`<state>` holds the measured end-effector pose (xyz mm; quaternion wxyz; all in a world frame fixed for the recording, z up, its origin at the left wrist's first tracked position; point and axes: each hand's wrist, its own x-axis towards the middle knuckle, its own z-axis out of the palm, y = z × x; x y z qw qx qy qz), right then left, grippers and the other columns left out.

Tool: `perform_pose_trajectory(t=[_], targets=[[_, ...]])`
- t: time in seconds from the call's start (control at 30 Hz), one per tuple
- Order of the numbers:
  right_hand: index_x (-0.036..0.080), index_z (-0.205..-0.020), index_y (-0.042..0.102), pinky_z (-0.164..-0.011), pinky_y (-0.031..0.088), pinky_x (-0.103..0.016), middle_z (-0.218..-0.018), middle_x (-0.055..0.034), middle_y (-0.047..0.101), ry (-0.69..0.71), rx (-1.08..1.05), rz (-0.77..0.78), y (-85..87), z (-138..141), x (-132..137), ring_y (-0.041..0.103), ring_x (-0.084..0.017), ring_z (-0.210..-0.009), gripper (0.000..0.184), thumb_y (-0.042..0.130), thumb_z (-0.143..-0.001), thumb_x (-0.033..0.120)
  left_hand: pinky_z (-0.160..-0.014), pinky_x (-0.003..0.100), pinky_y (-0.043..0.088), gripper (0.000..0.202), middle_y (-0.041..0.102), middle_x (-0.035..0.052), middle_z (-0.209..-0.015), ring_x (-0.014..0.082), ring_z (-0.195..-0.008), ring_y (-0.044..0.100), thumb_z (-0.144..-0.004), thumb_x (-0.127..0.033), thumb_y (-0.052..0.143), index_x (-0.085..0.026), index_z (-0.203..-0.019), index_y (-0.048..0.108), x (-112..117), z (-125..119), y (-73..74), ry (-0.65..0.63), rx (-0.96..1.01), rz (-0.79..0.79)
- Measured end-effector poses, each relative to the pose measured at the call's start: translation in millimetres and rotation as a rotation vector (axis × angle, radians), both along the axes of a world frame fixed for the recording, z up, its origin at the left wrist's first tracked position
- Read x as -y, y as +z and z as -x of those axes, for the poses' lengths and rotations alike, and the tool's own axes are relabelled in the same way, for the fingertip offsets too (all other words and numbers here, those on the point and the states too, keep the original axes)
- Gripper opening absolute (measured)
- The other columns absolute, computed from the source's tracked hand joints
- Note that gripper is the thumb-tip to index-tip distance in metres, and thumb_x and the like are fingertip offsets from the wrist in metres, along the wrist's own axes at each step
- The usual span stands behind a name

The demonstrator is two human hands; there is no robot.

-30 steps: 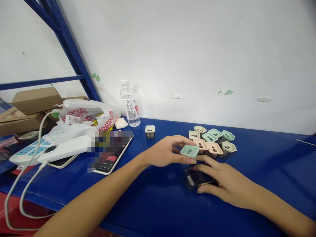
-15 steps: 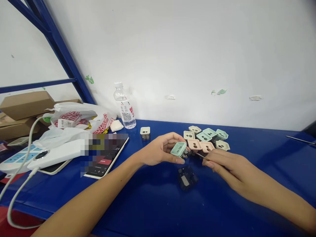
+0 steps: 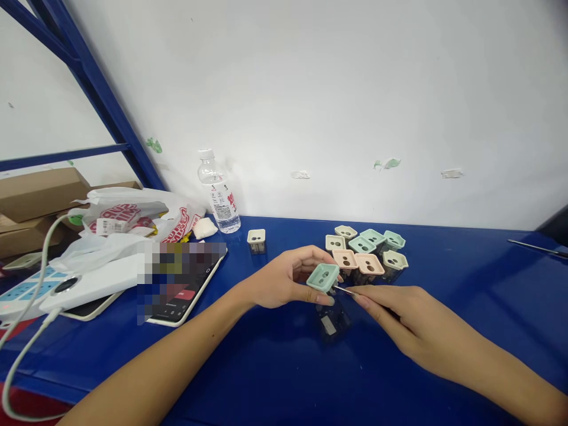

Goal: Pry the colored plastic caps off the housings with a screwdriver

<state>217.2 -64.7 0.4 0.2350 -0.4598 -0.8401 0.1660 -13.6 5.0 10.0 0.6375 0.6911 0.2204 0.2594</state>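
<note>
Left hand (image 3: 279, 278): closed, a mint-green square housing (image 3: 322, 277) is being gripped between thumb and fingers, tilted above the blue surface (image 3: 461, 278).

Right hand (image 3: 399, 316): closed, a thin metal pin (image 3: 344, 290) is being pinched between thumb and fingers, its tip held just beside the housing.

Nearby: a cluster of cream, mint and pink housings (image 3: 359, 251) is standing beyond the hands; a dark square piece (image 3: 332, 322) is lying below them.

Left of the hands: a lone cream housing (image 3: 256, 241), a water bottle (image 3: 218, 201), a smartphone (image 3: 186, 310), a power strip (image 3: 26, 290) and a plastic bag (image 3: 128, 213) are being shown on or beyond the surface.
</note>
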Motion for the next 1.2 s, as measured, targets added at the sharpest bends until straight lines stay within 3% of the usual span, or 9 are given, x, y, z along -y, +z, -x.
perform_pose_trajectory(t=[0.13,0.3,0.5,0.6,0.73,0.8,0.87,1.07,1.2], targets=[[0.027,-0.102,0.067,-0.070,0.051,-0.027,-0.096,-0.0003,0.072,-0.009,-0.010,-0.004,-0.3,0,1,0.069,-0.017,-0.082,0.033,0.034,-0.101,0.034,-0.087,0.031,0.047,0.043,0.065,0.0050,-0.104,0.0151,-0.095,0.062,-0.069,-0.013,0.079,-0.017,-0.106,0.057,1,0,-0.9,0.006,-0.009,-0.050],[0.023,-0.083,0.067,-0.053,0.047,-0.025,-0.073,-0.0018,0.068,-0.036,0.021,-0.023,7.2,1,6,0.062,-0.016,-0.059,0.040,0.033,-0.101,0.035,-0.094,0.035,0.047,0.048,0.066,0.0085,-0.109,0.0190,-0.102,0.062,-0.070,-0.020,0.079,-0.016,-0.114,0.058,6,-3,1.2,0.082,-0.062,-0.235],[0.021,-0.074,0.061,-0.044,0.041,-0.023,-0.062,-0.0012,0.059,-0.064,-0.032,0.118,15.7,-1,14,0.053,-0.014,-0.052,0.044,0.034,-0.099,0.045,-0.094,0.034,0.049,0.049,0.067,0.0087,-0.113,0.0198,-0.102,0.064,-0.075,-0.026,0.077,-0.018,-0.120,0.059,11,-4,2.8,0.101,-0.113,-0.329],[0.020,-0.071,0.058,-0.041,0.035,-0.021,-0.056,0.0005,0.047,-0.080,-0.118,0.301,15.4,-4,14,0.041,-0.011,-0.047,0.047,0.034,-0.098,0.051,-0.091,0.033,0.050,0.049,0.068,0.0081,-0.112,0.0192,-0.100,0.064,-0.075,-0.027,0.077,-0.017,-0.120,0.059,11,-5,2.0,0.102,-0.131,-0.368],[0.019,-0.094,0.063,-0.038,0.026,-0.020,-0.053,0.0048,0.033,-0.038,-0.336,0.723,14.8,-8,9,0.028,-0.010,-0.044,0.047,0.033,-0.096,0.054,-0.087,0.028,0.049,0.043,0.069,0.0059,-0.111,0.0178,-0.098,0.064,-0.078,-0.029,0.074,-0.018,-0.118,0.063,14,-6,4.7,0.141,-0.202,-0.537],[0.019,-0.100,0.063,-0.039,0.024,-0.020,-0.053,0.0053,0.033,-0.014,-0.359,0.774,14.1,-9,8,0.027,-0.010,-0.044,0.045,0.034,-0.096,0.053,-0.087,0.027,0.049,0.041,0.070,0.0052,-0.111,0.0176,-0.099,0.064,-0.078,-0.028,0.074,-0.019,-0.117,0.063,16,-6,7.0,0.170,-0.216,-0.602],[0.020,-0.092,0.063,-0.041,0.027,-0.022,-0.054,0.0041,0.037,-0.024,-0.245,0.588,11.7,-7,8,0.032,-0.011,-0.046,0.041,0.033,-0.098,0.048,-0.086,0.027,0.049,0.041,0.071,0.0045,-0.108,0.0175,-0.096,0.065,-0.076,-0.028,0.076,-0.019,-0.114,0.065,18,-7,8.8,0.189,-0.205,-0.594],[0.019,-0.084,0.062,-0.047,0.031,-0.031,-0.063,-0.0009,0.060,-0.024,0.232,-0.413,-3.5,-3,13,0.053,-0.016,-0.049,0.034,0.030,-0.096,0.017,-0.075,0.026,0.050,0.043,0.071,0.0025,-0.086,0.0147,-0.077,0.062,-0.068,-0.034,0.081,-0.016,-0.106,0.069,14,-7,7.3,0.147,-0.203,-0.280],[0.020,-0.073,0.060,-0.051,0.032,-0.031,-0.063,-0.0032,0.058,-0.044,0.297,-0.632,-2.0,-3,10,0.052,-0.017,-0.055,0.035,0.036,-0.099,0.025,-0.069,0.026,0.049,0.045,0.069,0.0025,-0.080,0.0133,-0.070,0.060,-0.063,-0.029,0.084,-0.014,-0.103,0.070,10,-6,5.1,0.109,-0.188,-0.131]])
